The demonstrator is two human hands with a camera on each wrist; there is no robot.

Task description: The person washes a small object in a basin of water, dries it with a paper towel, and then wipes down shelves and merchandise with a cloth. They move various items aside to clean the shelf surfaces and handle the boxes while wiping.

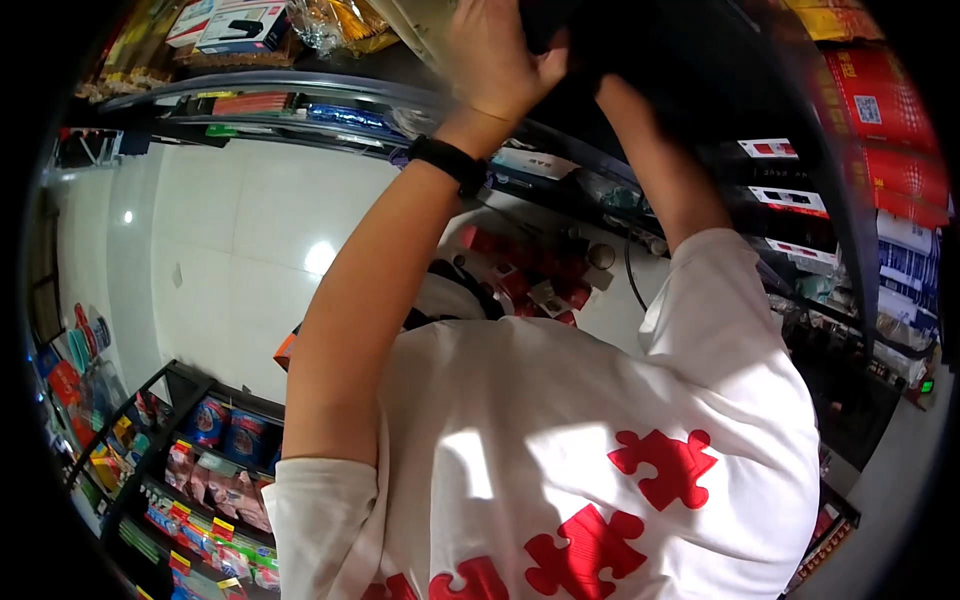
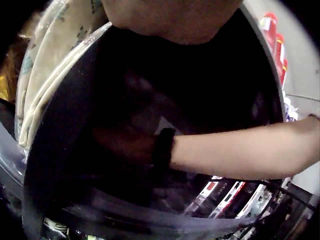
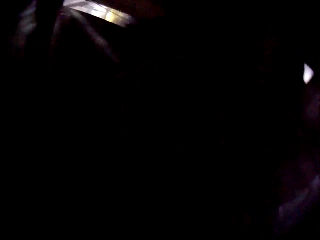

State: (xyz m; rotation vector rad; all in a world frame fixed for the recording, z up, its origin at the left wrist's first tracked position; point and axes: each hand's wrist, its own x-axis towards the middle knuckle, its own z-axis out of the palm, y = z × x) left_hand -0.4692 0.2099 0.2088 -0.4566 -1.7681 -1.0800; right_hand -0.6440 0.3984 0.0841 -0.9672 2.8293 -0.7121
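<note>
My left hand (image 1: 498, 62) is raised at the top of the head view, beside pale beige packages (image 1: 420, 30) in clear wrap. Its fingertips run out of the frame, so I cannot tell whether they grip anything. In the left wrist view its near part (image 2: 172, 20) hangs over a dark recess, next to an upright black panel (image 2: 55, 145). My right forearm (image 1: 655, 150) reaches into that recess from the right. Past a black wristband (image 2: 163, 148), the right hand (image 2: 120, 142) shows only dimly, its fingers lost in shadow. Nearly all of the right wrist view is black.
A grey shelf edge (image 1: 270, 80) runs below the hands, with boxes (image 1: 240, 25) at upper left. Red packages (image 1: 885, 110) stand at right, near a stack of slim boxes (image 1: 790, 200). Red items (image 1: 515, 280) lie low beyond the shelf. Stocked racks (image 1: 210, 480) stand lower left.
</note>
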